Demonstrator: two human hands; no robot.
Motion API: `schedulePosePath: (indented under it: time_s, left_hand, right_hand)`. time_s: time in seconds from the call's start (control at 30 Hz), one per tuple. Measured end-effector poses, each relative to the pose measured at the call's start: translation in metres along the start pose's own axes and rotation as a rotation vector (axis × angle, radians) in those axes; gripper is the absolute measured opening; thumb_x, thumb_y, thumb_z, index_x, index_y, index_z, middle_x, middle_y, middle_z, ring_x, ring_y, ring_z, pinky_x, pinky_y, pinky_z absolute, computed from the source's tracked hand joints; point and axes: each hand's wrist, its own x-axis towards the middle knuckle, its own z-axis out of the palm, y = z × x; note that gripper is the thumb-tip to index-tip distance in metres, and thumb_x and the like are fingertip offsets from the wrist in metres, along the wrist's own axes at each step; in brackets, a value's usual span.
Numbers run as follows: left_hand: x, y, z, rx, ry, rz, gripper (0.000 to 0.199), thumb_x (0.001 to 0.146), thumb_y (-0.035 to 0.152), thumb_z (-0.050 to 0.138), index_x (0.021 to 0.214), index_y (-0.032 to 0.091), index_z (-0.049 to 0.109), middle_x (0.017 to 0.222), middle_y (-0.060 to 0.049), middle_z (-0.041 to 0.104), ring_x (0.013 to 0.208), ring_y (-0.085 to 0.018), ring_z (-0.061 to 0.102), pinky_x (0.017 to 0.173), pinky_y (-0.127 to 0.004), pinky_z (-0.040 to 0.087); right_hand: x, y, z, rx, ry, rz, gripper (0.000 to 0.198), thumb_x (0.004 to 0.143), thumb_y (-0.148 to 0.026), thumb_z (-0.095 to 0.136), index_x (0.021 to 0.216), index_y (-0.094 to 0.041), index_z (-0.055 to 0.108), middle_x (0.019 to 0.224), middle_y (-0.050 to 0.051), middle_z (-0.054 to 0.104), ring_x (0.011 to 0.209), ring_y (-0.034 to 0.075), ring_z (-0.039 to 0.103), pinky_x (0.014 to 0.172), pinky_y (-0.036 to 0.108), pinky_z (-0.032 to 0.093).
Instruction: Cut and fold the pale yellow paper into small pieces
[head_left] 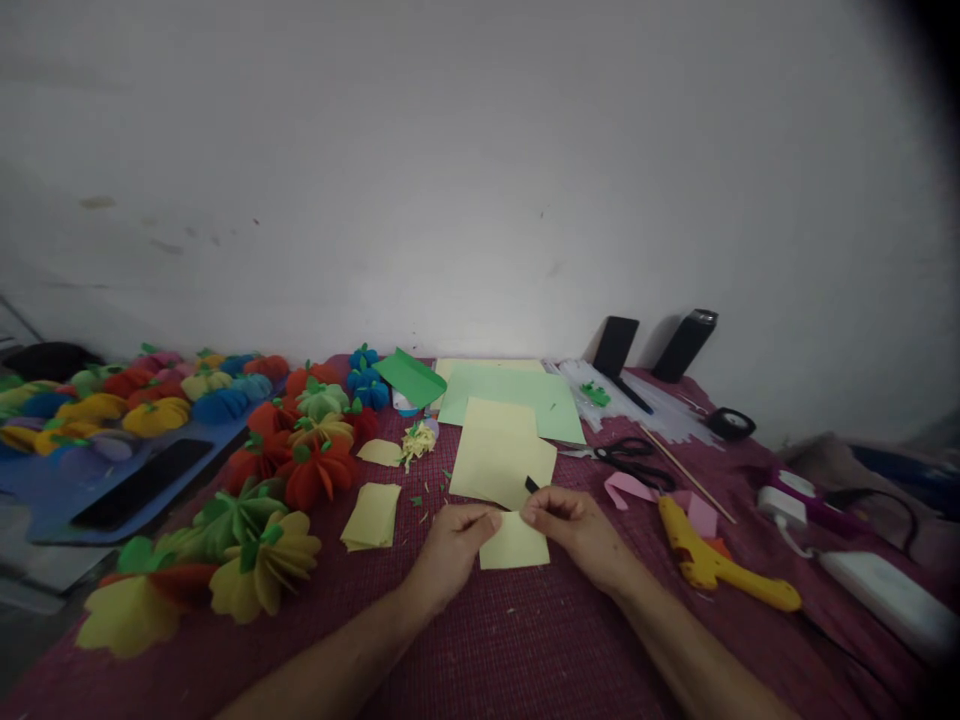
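Observation:
A small pale-yellow piece of paper (515, 545) is held at its far edge by both hands. My left hand (454, 540) pinches the upper left corner between thumb and finger. At the upper right corner, my right hand (574, 525) does the same, its fingers closed. A short dark tip (532, 485) shows just beyond the right fingers; I cannot tell what it belongs to. Larger yellow sheets (499, 450) lie directly behind the hands. To the left of my left hand is a small stack of yellow paper pieces (373, 515).
Many colourful paper pumpkins (319, 470) fill the left side, some beside a black phone (146, 485). Black-handled scissors (630, 458), a wooden stick (686, 472), a yellow glue gun (709, 560) and a tape roll (730, 424) lie to the right. Green sheets (517, 395) rest near the wall.

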Motion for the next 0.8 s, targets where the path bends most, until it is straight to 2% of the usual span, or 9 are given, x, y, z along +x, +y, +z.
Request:
schedulePosePath:
  time_s: [0.1, 0.23, 0.3, 0.37, 0.47, 0.57, 0.8]
  left_hand:
    - [0.001, 0.002, -0.008, 0.043, 0.009, 0.016, 0.034, 0.076, 0.038, 0.046, 0.072, 0.010, 0.065, 0.065, -0.002, 0.061, 0.063, -0.015, 0.050, 0.060, -0.024, 0.036]
    - [0.002, 0.009, -0.018, 0.038, 0.107, 0.016, 0.030, 0.075, 0.034, 0.046, 0.080, 0.011, 0.065, 0.074, -0.006, 0.064, 0.071, -0.018, 0.054, 0.062, -0.025, 0.038]
    - [0.002, 0.013, -0.017, 0.028, 0.128, 0.009, 0.031, 0.075, 0.035, 0.046, 0.089, 0.013, 0.063, 0.083, -0.007, 0.064, 0.077, -0.018, 0.055, 0.064, -0.025, 0.039]
    - [0.001, 0.013, -0.012, 0.047, 0.090, 0.015, 0.032, 0.074, 0.036, 0.048, 0.094, 0.015, 0.061, 0.087, -0.006, 0.063, 0.079, -0.017, 0.053, 0.066, -0.025, 0.038]
    - [0.001, 0.006, -0.004, 0.138, -0.015, 0.031, 0.028, 0.073, 0.037, 0.050, 0.076, 0.012, 0.063, 0.068, -0.002, 0.059, 0.063, -0.013, 0.049, 0.056, -0.021, 0.035]
    - [0.002, -0.004, -0.003, 0.239, -0.045, 0.015, 0.031, 0.074, 0.036, 0.047, 0.060, 0.011, 0.059, 0.052, 0.002, 0.046, 0.049, -0.008, 0.037, 0.046, -0.019, 0.027]
    - [-0.001, -0.005, -0.004, 0.363, -0.062, 0.041, 0.032, 0.075, 0.035, 0.044, 0.057, 0.013, 0.056, 0.050, 0.004, 0.038, 0.048, -0.008, 0.031, 0.046, -0.019, 0.023]
  right_hand:
    - [0.000, -0.002, -0.010, 0.034, 0.018, 0.023, 0.017, 0.069, -0.030, 0.058, 0.066, -0.014, 0.058, 0.058, -0.002, 0.049, 0.054, 0.008, 0.040, 0.051, 0.020, 0.029]
    - [0.001, -0.003, -0.019, 0.075, 0.083, 0.008, 0.016, 0.068, -0.029, 0.060, 0.065, -0.014, 0.058, 0.058, -0.003, 0.049, 0.055, 0.007, 0.041, 0.053, 0.020, 0.030]
    - [0.000, -0.004, -0.017, 0.080, 0.056, 0.025, 0.016, 0.068, -0.030, 0.060, 0.065, -0.014, 0.058, 0.058, -0.003, 0.050, 0.054, 0.007, 0.041, 0.053, 0.020, 0.030]
    - [-0.001, -0.004, -0.011, 0.064, -0.002, 0.049, 0.017, 0.068, -0.030, 0.059, 0.065, -0.014, 0.058, 0.058, -0.002, 0.050, 0.053, 0.007, 0.041, 0.051, 0.020, 0.030]
    - [-0.003, -0.004, -0.001, 0.007, -0.060, 0.053, 0.019, 0.069, -0.032, 0.058, 0.065, -0.013, 0.058, 0.056, -0.002, 0.049, 0.050, 0.007, 0.039, 0.049, 0.020, 0.029]
    - [-0.003, -0.003, 0.003, -0.046, -0.078, 0.042, 0.020, 0.070, -0.032, 0.057, 0.065, -0.013, 0.058, 0.056, -0.002, 0.049, 0.051, 0.007, 0.039, 0.048, 0.020, 0.029]
    - [-0.003, 0.004, 0.007, -0.105, -0.103, 0.048, 0.014, 0.071, -0.028, 0.055, 0.070, -0.014, 0.058, 0.058, -0.002, 0.049, 0.051, 0.007, 0.039, 0.046, 0.019, 0.028]
